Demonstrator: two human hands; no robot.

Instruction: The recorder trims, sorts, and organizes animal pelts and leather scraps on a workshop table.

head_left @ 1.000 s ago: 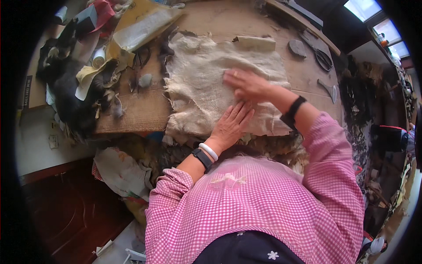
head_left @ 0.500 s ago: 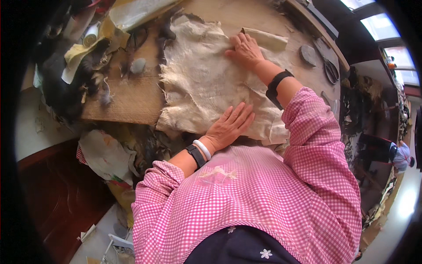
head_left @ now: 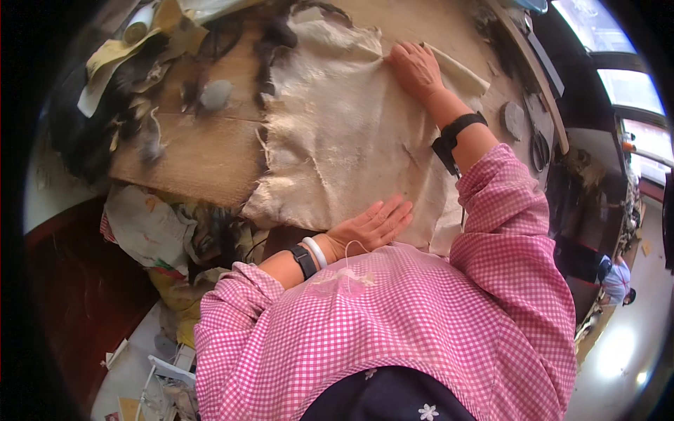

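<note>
A pale, stiff hide point(head_left: 337, 119) with ragged edges and dark fur along its far left rim is spread over the wooden table. My left hand point(head_left: 372, 226) lies flat on its near edge, fingers stretched out and side by side. At the hide's far right, my right hand point(head_left: 415, 69) has its fingers curled over the edge and grips it. Creases run from that grip, and the hide's far right corner stands raised beside the hand. The fingertips of my right hand are partly hidden.
Right of the hide lie a grey stone-like block point(head_left: 512, 121) and dark-handled scissors point(head_left: 539, 151). A grey rounded piece point(head_left: 215, 94) rests on the wooden board point(head_left: 189, 151) at left, near dark fur scraps point(head_left: 70, 133). A white sack point(head_left: 147, 228) is below the table edge. Another person point(head_left: 618, 281) is far right.
My right hand has closed on the hide's far edge, and the folded far right corner has opened out. The left hand stays flat near the front edge. The whole view has shifted slightly.
</note>
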